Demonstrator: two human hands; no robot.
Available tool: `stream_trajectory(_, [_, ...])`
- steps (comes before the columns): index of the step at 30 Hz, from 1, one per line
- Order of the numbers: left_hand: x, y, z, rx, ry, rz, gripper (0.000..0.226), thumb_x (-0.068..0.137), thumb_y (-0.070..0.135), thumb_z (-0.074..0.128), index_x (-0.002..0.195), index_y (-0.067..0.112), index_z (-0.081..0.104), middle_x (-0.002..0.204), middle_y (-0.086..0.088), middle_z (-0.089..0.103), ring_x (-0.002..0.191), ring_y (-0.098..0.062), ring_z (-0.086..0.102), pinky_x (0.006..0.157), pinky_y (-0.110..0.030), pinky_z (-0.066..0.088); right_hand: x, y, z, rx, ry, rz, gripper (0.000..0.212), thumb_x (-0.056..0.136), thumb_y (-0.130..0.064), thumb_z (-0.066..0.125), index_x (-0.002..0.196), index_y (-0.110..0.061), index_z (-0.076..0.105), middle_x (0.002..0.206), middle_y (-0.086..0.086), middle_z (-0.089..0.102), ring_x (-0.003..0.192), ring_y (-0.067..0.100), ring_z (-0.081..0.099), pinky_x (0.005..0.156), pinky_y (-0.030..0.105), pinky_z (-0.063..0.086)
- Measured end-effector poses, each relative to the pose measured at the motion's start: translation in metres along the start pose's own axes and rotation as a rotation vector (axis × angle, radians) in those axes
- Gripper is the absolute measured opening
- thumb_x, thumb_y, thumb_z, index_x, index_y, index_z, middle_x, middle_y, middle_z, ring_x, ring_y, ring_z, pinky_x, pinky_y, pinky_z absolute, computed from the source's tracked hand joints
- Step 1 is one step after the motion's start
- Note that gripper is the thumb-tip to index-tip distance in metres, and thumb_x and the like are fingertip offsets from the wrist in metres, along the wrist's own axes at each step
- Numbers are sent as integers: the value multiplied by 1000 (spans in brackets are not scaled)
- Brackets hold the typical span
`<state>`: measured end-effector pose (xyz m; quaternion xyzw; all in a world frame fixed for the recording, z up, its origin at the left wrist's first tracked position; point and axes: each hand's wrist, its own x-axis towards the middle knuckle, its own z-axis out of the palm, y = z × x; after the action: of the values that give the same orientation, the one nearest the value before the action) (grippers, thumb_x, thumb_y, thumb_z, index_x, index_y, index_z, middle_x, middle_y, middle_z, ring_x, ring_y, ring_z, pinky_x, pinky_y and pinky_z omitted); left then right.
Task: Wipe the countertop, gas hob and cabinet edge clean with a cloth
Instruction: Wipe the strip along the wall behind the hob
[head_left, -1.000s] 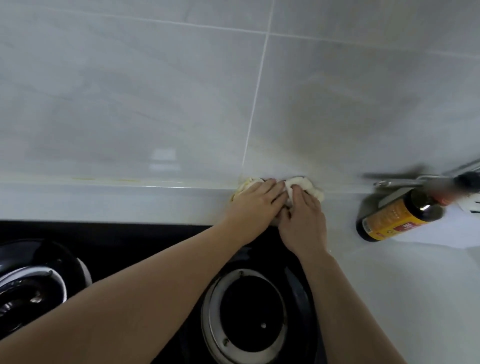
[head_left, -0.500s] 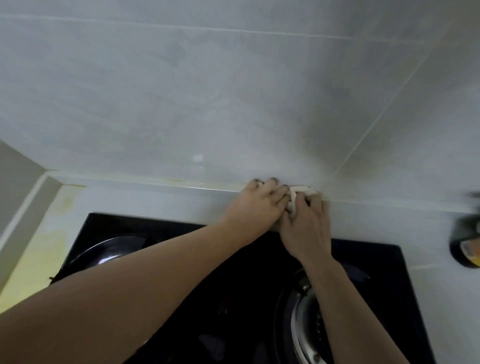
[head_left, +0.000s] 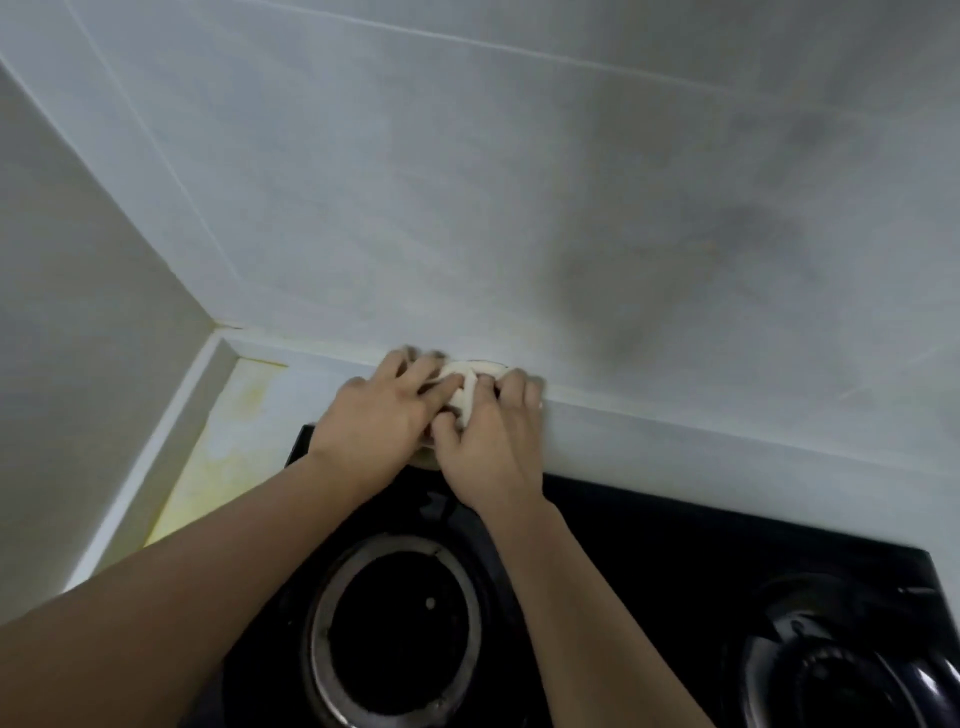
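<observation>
A small cream cloth lies bunched on the narrow white countertop strip behind the black gas hob, right against the tiled back wall. My left hand lies over the cloth's left side with its fingers spread and pressing down. My right hand sits against it on the right, fingers bent over the cloth and thumb tucked beside it. Most of the cloth is hidden under both hands.
The hob has a left burner ring under my forearms and a right burner. Yellow staining marks the countertop corner left of the hob, beside the side wall. Dark smudges show on the back wall tiles.
Both hands and the cloth have slid left along the back strip, from behind the right burner to near the left corner. The brown bottle has left the view.
</observation>
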<state>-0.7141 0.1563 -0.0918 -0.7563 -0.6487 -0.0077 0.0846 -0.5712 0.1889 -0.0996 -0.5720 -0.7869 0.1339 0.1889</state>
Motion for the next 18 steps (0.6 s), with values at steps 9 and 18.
stream_trajectory(9, [-41, -78, 9, -105, -74, -238, 62, 82, 26, 78, 141, 27, 59, 132, -3, 53, 105, -30, 54, 47, -35, 52, 8, -91, 41, -16, -62, -68, 51, 87, -37, 55, 116, 5, 64, 119, 24, 56, 115, 31, 29, 111, 44, 25])
stream_trajectory(18, [-75, -112, 7, -327, -164, -594, 69, 99, 16, 55, 161, 22, 24, 159, -6, 24, 133, -33, 46, 86, -43, 51, 24, -158, 78, 1, -200, -231, 44, 97, -32, 49, 133, -7, 54, 135, 15, 45, 129, 34, 34, 117, 42, 22])
